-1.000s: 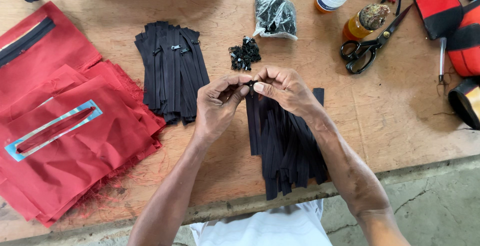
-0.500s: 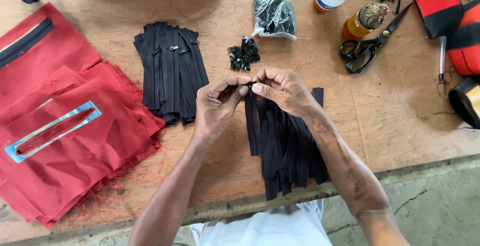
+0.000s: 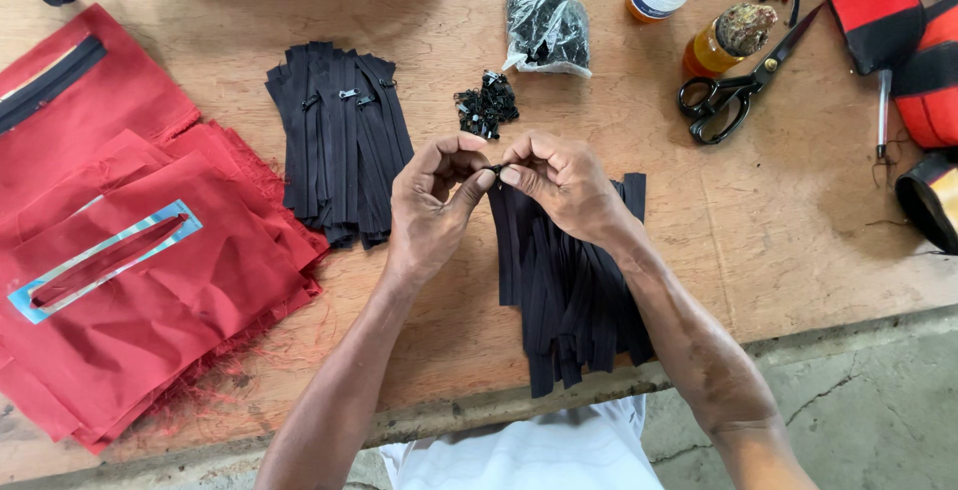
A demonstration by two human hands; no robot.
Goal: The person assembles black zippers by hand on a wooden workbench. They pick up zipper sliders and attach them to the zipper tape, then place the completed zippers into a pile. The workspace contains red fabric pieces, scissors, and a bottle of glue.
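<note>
A small black zipper slider [image 3: 494, 168] is pinched between left hand [image 3: 431, 203] and right hand [image 3: 565, 189] fingertips, above black zipper strips [image 3: 574, 295] laid on a wooden table [image 3: 778, 221].

Fingertips of left hand [image 3: 431, 209] and right hand [image 3: 561, 183] pinched slightly tighter together than a second ago, over the small black metal zipper slider [image 3: 494, 168]. Both hands sit a touch lower in view; camera shift, probably.

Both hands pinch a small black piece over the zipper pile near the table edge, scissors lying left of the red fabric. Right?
Not quite: in the head view the scissors lie at the far right, across the table from the red fabric. The left hand and right hand do pinch a small black piece over the zipper pile.
</note>
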